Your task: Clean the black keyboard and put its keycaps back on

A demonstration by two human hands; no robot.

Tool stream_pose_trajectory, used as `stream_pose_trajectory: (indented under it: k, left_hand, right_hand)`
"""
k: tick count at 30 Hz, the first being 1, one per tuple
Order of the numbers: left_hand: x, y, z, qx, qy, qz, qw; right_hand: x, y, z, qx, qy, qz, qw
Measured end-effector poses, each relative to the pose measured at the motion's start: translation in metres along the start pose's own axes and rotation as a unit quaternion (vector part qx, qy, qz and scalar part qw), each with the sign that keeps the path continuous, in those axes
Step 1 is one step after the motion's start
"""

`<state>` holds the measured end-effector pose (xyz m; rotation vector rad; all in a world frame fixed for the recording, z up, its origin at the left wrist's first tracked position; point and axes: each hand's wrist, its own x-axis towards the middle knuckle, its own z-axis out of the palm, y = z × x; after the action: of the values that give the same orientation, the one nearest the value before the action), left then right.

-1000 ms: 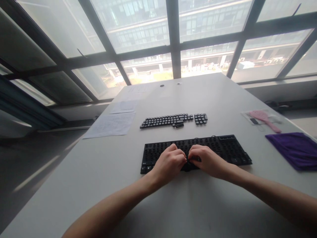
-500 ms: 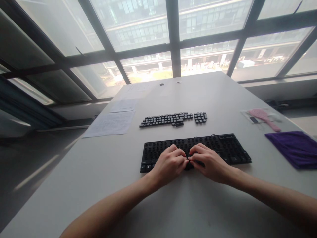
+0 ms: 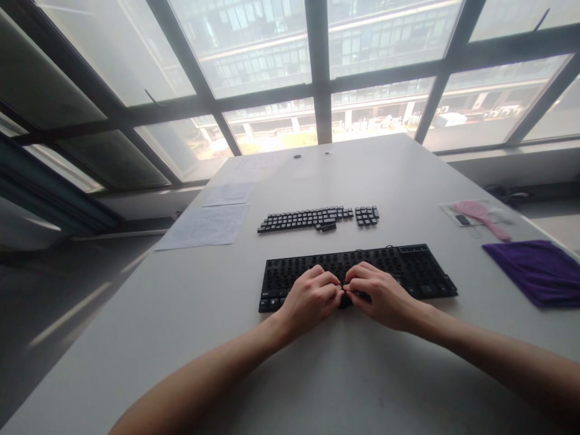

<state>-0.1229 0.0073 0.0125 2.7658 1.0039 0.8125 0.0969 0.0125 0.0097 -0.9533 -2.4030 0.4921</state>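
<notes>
A black keyboard base (image 3: 417, 272) with most of its keycaps removed lies on the white table (image 3: 181, 314) in front of me. My left hand (image 3: 312, 297) and my right hand (image 3: 380, 294) rest on its front middle, fingers curled and fingertips pinched together over a dark part near the front edge. What the fingers hold is hidden. Behind the keyboard, the removed black keycaps (image 3: 317, 219) are laid out in rows in keyboard order.
Sheets of paper (image 3: 203, 226) lie at the left of the table. At the right are a purple cloth (image 3: 537, 272) and a pink brush (image 3: 480, 216) on a clear bag. Large windows stand behind the table's far edge.
Both hands stay pinched together at the keyboard's front middle; the fingers have shifted only slightly. The view has moved a little.
</notes>
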Motion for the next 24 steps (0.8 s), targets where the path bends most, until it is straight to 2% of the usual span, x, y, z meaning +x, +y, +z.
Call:
stream_pose_trajectory:
  k: [9,14,17,20,22,24]
  left_hand:
    - [-0.004,-0.003,0.006,0.009,-0.002,0.013,1.000]
    - [-0.004,-0.002,0.006,-0.012,-0.006,-0.009,1.000]
    - [-0.001,-0.003,-0.001,-0.040,-0.008,-0.037,0.998]
    - [0.006,-0.010,-0.015,-0.060,0.020,-0.070,0.996]
    - [0.016,-0.021,-0.026,-0.045,0.045,-0.103,0.993]
    - [0.029,-0.039,-0.035,-0.009,0.060,-0.145,0.988]
  right_hand:
    - [-0.004,0.004,0.003,-0.003,0.006,-0.004,1.000]
    - [-0.003,0.003,0.003,0.003,0.006,-0.005,1.000]
    - [-0.001,0.006,-0.004,0.032,0.007,-0.003,0.999]
    - [0.007,0.014,-0.017,0.051,0.065,0.009,0.997]
    - [0.018,0.023,-0.027,0.035,0.100,0.022,0.994]
    - [0.035,0.036,-0.036,-0.004,0.104,0.028,0.994]
